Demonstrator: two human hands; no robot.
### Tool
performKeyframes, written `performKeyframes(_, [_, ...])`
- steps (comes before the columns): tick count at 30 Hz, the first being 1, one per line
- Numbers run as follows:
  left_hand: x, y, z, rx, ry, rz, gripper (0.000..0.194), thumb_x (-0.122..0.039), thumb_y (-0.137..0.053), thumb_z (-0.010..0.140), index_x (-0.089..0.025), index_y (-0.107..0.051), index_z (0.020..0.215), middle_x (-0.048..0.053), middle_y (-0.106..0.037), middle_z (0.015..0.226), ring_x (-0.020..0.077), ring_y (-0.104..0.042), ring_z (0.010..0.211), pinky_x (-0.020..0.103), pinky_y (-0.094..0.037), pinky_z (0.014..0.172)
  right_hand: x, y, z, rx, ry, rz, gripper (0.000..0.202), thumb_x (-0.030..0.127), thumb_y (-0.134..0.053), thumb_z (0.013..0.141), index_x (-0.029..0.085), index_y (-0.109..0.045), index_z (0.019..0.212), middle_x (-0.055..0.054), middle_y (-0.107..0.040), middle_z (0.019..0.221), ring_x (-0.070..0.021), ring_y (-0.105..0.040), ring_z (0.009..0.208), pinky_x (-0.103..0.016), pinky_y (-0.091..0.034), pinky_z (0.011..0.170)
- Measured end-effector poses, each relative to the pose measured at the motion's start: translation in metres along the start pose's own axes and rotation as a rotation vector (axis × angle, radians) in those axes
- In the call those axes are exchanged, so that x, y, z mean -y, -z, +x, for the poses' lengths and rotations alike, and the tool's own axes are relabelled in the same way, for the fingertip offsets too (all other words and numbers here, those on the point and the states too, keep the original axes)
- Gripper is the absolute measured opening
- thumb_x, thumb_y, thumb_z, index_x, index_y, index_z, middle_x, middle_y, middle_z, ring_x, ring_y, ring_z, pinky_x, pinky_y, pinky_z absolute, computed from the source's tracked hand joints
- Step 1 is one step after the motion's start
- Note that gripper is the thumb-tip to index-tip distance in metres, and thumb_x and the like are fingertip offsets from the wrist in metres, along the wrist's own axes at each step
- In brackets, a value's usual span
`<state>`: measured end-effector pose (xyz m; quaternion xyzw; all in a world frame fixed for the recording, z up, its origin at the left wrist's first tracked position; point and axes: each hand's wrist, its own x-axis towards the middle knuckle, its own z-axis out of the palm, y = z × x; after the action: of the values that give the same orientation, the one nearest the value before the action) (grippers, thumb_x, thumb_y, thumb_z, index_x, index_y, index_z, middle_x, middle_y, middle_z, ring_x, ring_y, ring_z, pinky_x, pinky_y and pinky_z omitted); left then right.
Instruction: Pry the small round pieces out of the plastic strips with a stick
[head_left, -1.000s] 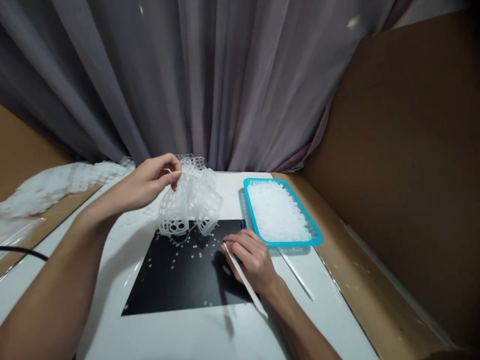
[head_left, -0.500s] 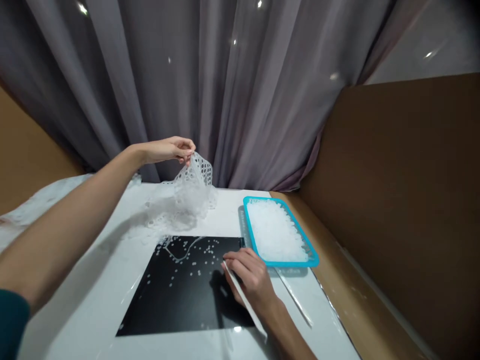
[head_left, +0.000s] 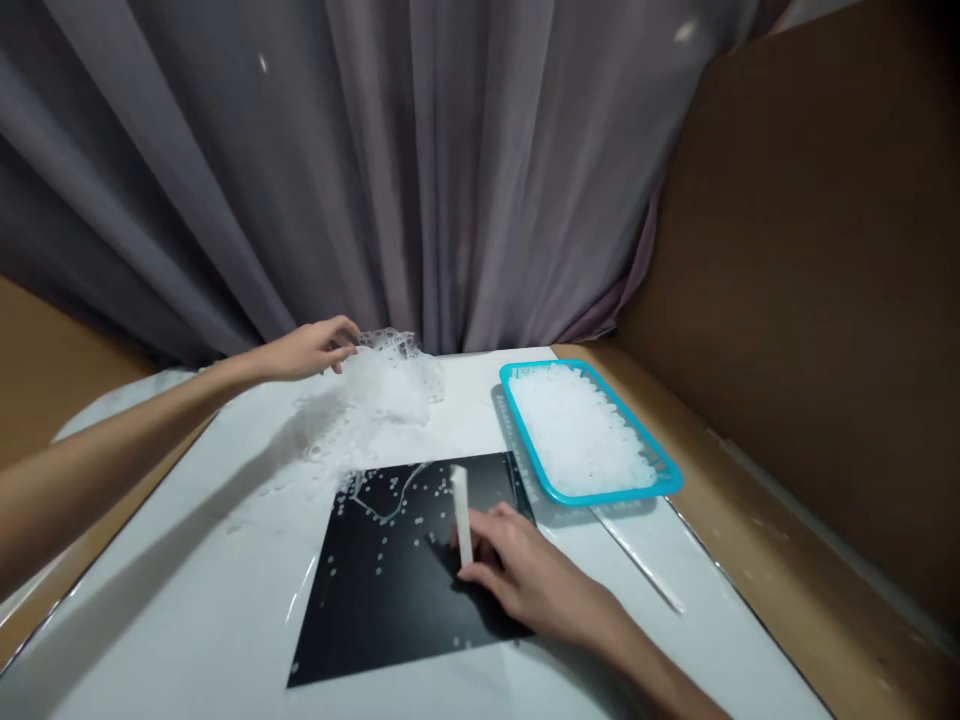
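Note:
My left hand (head_left: 311, 350) hovers at the back left with fingers and thumb apart and curved, nothing visible between them. Just past its fingertips lies a crumpled heap of thin white perforated sheet (head_left: 394, 385), full of round holes. In my right hand (head_left: 525, 570) is a flat white strip (head_left: 461, 515), pinched by its lower end and tilted upward over a black sheet (head_left: 375, 610). Small whitish round bits (head_left: 380, 555) are scattered over the upper part of that sheet, along with a thin pale curved strand (head_left: 381, 520).
A turquoise-rimmed basket (head_left: 559, 496) filled with small white pieces (head_left: 577, 430) stands right of the black sheet. A thin clear-looking rod (head_left: 641, 565) lies in front of it on the white table (head_left: 202, 620). Grey curtains (head_left: 360, 180) hang behind; brown panels (head_left: 810, 300) flank the sides.
My left hand has let go of the perforated sheet, which has sunk onto the heap. My right hand has turned the white strip more upright. The view has tilted down.

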<state>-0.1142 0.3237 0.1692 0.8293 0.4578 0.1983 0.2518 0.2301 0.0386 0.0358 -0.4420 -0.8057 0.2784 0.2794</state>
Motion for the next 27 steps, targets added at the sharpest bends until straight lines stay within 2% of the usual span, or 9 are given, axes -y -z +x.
performKeyframes(4, [-0.015, -0.044, -0.081, 0.077, -0.038, 0.080, 0.038, -0.049, -0.062, 0.104, -0.026, -0.067, 0.134, 0.009, -0.077, 0.126, 0.0223, -0.075, 0.096, 0.033, -0.054, 0.083, 0.002, 0.010, 0.001, 0.036, 0.035, -0.071, 0.023, 0.008, -0.075, 0.100, 0.027, -0.067, 0.110, 0.002, -0.075, 0.088, -0.0211, -0.066, 0.091, -0.030, -0.050, 0.078])
performKeyframes(8, [-0.047, -0.111, -0.167, 0.222, -0.077, 0.052, 0.028, -0.041, -0.055, 0.112, -0.033, -0.069, 0.136, 0.004, -0.075, 0.133, 0.0223, -0.071, 0.116, 0.034, -0.052, 0.100, 0.008, 0.019, 0.002, 0.196, 0.122, -0.030, 0.021, 0.006, -0.063, 0.106, 0.025, -0.067, 0.097, 0.003, -0.075, 0.086, -0.0171, -0.066, 0.079, -0.036, -0.048, 0.094])
performKeyframes(10, [-0.061, -0.149, -0.202, 0.271, -0.267, 0.114, 0.029, -0.033, -0.051, 0.114, -0.029, -0.066, 0.139, 0.007, -0.073, 0.134, 0.0229, -0.070, 0.118, 0.036, -0.051, 0.102, 0.012, 0.018, 0.000, 0.238, 0.120, -0.025, 0.020, 0.007, -0.061, 0.107, 0.025, -0.069, 0.105, 0.002, -0.074, 0.086, -0.0175, -0.065, 0.079, -0.038, -0.047, 0.097])
performKeyframes(11, [-0.067, -0.166, -0.217, 0.247, -0.337, 0.158, 0.027, -0.031, -0.053, 0.114, -0.028, -0.066, 0.137, 0.008, -0.073, 0.132, 0.0233, -0.070, 0.115, 0.037, -0.052, 0.099, 0.013, 0.017, -0.003, 0.244, 0.119, -0.037, 0.021, 0.007, -0.060, 0.108, 0.025, -0.070, 0.111, 0.002, -0.073, 0.086, -0.0181, -0.065, 0.079, -0.039, -0.047, 0.098])
performKeyframes(14, [-0.081, -0.203, -0.254, 0.150, -0.392, 0.251, 0.021, -0.024, -0.059, 0.111, -0.024, -0.067, 0.131, 0.007, -0.074, 0.116, 0.0221, -0.069, 0.098, 0.036, -0.053, 0.089, 0.015, 0.011, -0.021, 0.216, 0.136, -0.098, 0.028, 0.008, -0.054, 0.110, 0.024, -0.070, 0.125, 0.000, -0.069, 0.085, -0.0194, -0.062, 0.078, -0.042, -0.047, 0.098])
performKeyframes(16, [-0.087, -0.215, -0.271, 0.106, -0.407, 0.244, 0.024, -0.014, -0.056, 0.109, -0.024, -0.067, 0.128, 0.007, -0.073, 0.113, 0.0212, -0.068, 0.095, 0.037, -0.055, 0.090, 0.015, 0.009, -0.040, 0.172, 0.153, -0.134, 0.030, 0.008, -0.051, 0.110, 0.023, -0.069, 0.128, -0.002, -0.069, 0.086, -0.0206, -0.061, 0.080, -0.042, -0.048, 0.096])
performKeyframes(19, [-0.093, -0.219, -0.285, 0.054, -0.448, 0.176, 0.034, -0.004, -0.052, 0.105, -0.021, -0.066, 0.131, 0.008, -0.074, 0.113, 0.0227, -0.068, 0.098, 0.038, -0.055, 0.092, 0.018, 0.009, -0.070, 0.109, 0.168, -0.155, 0.037, 0.001, -0.045, 0.106, 0.021, -0.069, 0.125, -0.004, -0.071, 0.089, -0.0223, -0.062, 0.082, -0.044, -0.049, 0.093])
performKeyframes(23, [-0.096, -0.219, -0.285, 0.043, -0.462, 0.150, 0.037, -0.002, -0.050, 0.105, -0.018, -0.064, 0.135, 0.009, -0.074, 0.115, 0.0231, -0.068, 0.099, 0.039, -0.053, 0.092, 0.028, 0.008, -0.096, 0.038, 0.185, -0.187, 0.039, -0.001, -0.046, 0.104, 0.019, -0.068, 0.129, -0.008, -0.077, 0.097, -0.0247, -0.064, 0.084, -0.046, -0.052, 0.088])
performKeyframes(27, [-0.096, -0.223, -0.283, 0.117, -0.424, 0.158, 0.033, -0.003, -0.048, 0.107, -0.020, -0.068, 0.127, 0.007, -0.072, 0.110, 0.0213, -0.065, 0.095, 0.038, -0.051, 0.093, 0.034, 0.001, -0.103, -0.031, 0.192, -0.260, 0.034, 0.002, -0.048, 0.106, 0.018, -0.072, 0.124, -0.011, -0.079, 0.102, -0.0267, -0.067, 0.092, -0.046, -0.055, 0.089])
